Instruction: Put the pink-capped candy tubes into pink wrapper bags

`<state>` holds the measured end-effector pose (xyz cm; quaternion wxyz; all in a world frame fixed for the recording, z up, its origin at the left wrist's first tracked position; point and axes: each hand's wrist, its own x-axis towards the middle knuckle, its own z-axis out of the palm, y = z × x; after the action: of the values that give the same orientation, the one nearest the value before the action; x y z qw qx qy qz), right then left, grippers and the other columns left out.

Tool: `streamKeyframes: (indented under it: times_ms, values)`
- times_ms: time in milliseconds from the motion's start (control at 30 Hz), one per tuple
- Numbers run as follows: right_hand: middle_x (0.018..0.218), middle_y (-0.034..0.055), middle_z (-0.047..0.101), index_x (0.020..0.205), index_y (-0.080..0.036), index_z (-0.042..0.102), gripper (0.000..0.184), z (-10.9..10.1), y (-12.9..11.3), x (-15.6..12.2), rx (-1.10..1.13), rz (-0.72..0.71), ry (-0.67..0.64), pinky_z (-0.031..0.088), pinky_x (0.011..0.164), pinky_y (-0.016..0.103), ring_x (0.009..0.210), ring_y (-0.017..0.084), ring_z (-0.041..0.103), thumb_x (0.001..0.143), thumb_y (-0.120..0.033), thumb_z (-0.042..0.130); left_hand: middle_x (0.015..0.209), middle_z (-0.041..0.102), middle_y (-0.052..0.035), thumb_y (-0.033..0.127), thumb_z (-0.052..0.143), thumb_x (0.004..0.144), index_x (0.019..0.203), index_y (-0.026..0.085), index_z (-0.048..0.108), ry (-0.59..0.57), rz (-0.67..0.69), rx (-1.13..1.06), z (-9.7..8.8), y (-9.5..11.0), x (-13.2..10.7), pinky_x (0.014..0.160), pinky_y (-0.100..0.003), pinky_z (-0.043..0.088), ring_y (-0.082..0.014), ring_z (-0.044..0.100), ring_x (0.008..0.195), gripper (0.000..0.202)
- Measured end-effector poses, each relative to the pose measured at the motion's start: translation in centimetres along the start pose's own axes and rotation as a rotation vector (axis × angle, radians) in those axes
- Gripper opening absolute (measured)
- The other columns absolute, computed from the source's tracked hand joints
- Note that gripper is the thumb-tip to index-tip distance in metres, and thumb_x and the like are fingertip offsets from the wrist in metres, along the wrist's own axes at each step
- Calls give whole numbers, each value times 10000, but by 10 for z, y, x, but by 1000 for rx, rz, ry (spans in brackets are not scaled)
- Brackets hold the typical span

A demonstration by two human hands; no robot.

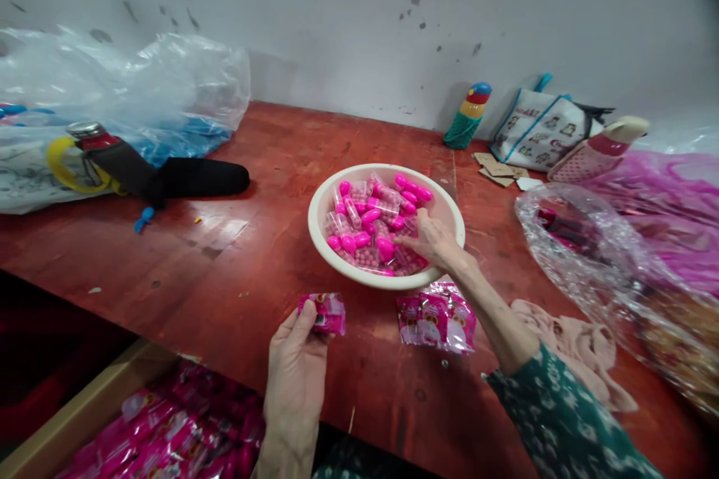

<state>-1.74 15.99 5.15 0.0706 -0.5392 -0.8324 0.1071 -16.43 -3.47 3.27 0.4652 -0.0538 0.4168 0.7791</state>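
My left hand (297, 370) is closed on a small shiny pink packet (329, 313), pinched under the thumb just above the table's front part. My right hand (431, 241) reaches into a cream plastic bowl (387, 281), thumb and fingers apart among the capsules at its right side. Clear capsules with bright pink ends (351, 213), holding small pink beads, fill the bowl. Some fingertips are hidden among them. Below the right forearm, several flat pink packets (435, 320) lie in a small pile in front of the bowl.
A cardboard box (84, 408) of pink packets stands below the table edge at lower left. Clear plastic bags (196, 82) and a dark-sleeved bottle (117, 157) lie left. A colourful bottle (469, 116), a printed bag (533, 127) and a pinkish cloth (573, 344) are on the right.
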Motion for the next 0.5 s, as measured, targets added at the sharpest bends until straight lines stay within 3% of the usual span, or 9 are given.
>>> streamKeyframes:
  times_ms: [100, 200, 367, 500]
  values:
    - [970, 166, 655, 1139, -68, 424, 618, 0, -1, -4, 13, -9, -14, 461, 671, 313, 894, 283, 633, 754, -522, 593, 652, 711, -9, 178, 782, 603, 705, 130, 694, -9, 32, 3, 1, 1, -1, 549, -178, 510, -93, 627, 571, 142]
    - [931, 213, 651, 1094, -29, 451, 577, 5, -5, -6, -15, 42, 8, 446, 687, 361, 887, 330, 629, 781, -502, 562, 658, 712, -6, 182, 779, 610, 720, 128, 697, -19, 74, 15, 2, 2, -4, 563, -185, 516, -94, 627, 585, 148]
    - [918, 207, 648, 931, -88, 558, 376, 11, -9, -10, -14, 55, 39, 421, 730, 384, 910, 335, 620, 817, -445, 534, 674, 719, -2, 176, 772, 617, 713, 139, 702, -6, 180, 41, 4, 2, -8, 616, -219, 527, -104, 633, 611, 124]
    - [843, 162, 645, 1001, -75, 518, 460, 9, -3, -8, 44, 63, 101, 428, 658, 356, 822, 313, 628, 743, -443, 616, 680, 717, 7, 166, 774, 609, 713, 146, 707, -3, 240, 63, 4, -1, -8, 630, -221, 525, -101, 629, 630, 125]
